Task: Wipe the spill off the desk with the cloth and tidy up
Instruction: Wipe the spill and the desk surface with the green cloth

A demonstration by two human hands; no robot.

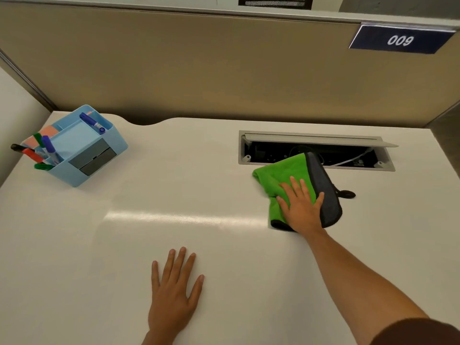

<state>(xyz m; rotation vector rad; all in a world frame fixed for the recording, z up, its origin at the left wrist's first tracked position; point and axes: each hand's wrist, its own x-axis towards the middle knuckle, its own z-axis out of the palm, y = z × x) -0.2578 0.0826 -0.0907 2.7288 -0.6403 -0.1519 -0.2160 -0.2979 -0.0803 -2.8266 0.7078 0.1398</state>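
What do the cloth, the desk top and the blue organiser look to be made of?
Cloth: soft napped fabric, likely microfibre, green with a dark grey side; it folds limply. Desk: smooth off-white top, probably laminate; a soft light streak shows a semi-gloss finish. Organiser: moulded light blue plastic, matte, with crisp thin walls.

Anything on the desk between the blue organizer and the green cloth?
No. In the head view the desk is bare between the blue organizer and the green cloth.

I see a smooth, faintly glossy white desk (124, 245), a fluffy green-and-grey microfibre cloth (286, 170), a matt blue plastic organiser (99, 168), and a brushed metal cable hatch (311, 138).
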